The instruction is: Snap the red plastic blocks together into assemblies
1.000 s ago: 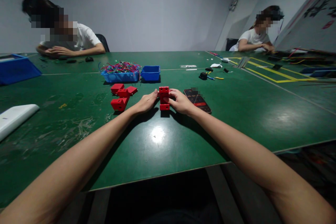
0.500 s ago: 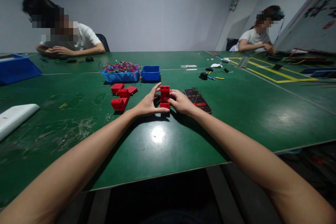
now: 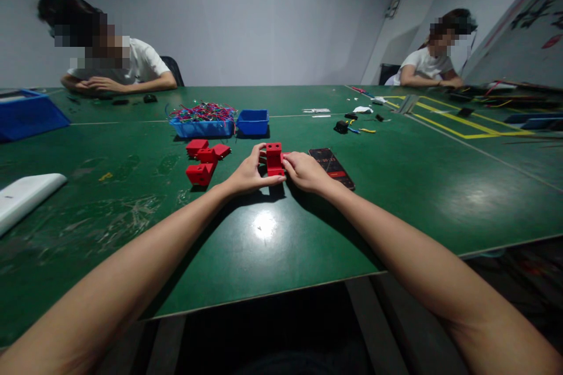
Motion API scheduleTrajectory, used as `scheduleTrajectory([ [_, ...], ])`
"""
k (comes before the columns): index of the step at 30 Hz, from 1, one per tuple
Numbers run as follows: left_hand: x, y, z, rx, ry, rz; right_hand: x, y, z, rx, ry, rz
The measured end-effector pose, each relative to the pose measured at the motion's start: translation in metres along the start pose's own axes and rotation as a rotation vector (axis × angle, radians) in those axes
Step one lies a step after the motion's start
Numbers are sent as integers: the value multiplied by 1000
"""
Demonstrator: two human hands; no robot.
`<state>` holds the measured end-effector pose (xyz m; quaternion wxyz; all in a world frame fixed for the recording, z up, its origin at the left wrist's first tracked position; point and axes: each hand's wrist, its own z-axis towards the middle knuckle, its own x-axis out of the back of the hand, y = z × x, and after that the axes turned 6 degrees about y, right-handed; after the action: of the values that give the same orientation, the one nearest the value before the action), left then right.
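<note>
Between my two hands a red U-shaped block point(image 3: 275, 159) with holes in its end faces stands just over the table, its hollow turned toward me. My left hand point(image 3: 247, 174) grips it, thumb along the near bottom edge and fingers at the far side. The fingers of my right hand point(image 3: 305, 171) are closed at the block's right side, where a bit of red shows at the fingertips. Whether that bit belongs to the block I cannot tell. To the left lie several more red blocks point(image 3: 200, 174), some touching.
Beyond the hands are a blue bin of coloured wires point(image 3: 202, 128) and a smaller blue bin point(image 3: 253, 123). A phone point(image 3: 332, 169) lies right of my right hand. Yellow-handled pliers point(image 3: 363, 130) lie farther back. At far left is a white slab point(image 3: 29, 196). Two people sit across the table.
The red block has tilted so its hollow shows more, and shifted slightly left. My right thumb has moved from the block's front to its right side.
</note>
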<state>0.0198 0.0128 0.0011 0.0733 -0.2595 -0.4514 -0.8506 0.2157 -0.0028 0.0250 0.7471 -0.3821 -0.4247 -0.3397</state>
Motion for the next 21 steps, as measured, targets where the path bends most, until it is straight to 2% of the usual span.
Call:
scheduleTrajectory([
  [6, 0, -1, 0, -21, -3, 13, 8, -7, -4, -10, -9, -180],
  [11, -1, 0, -2, -59, 22, 45, -4, -2, -6, 3, 63, -104],
  [17, 0, 4, -3, -59, 8, 38, -10, 0, -6, 31, -44, -102],
  [21, 0, 3, -2, -99, 6, 89, -4, 0, -5, 31, -46, -166],
])
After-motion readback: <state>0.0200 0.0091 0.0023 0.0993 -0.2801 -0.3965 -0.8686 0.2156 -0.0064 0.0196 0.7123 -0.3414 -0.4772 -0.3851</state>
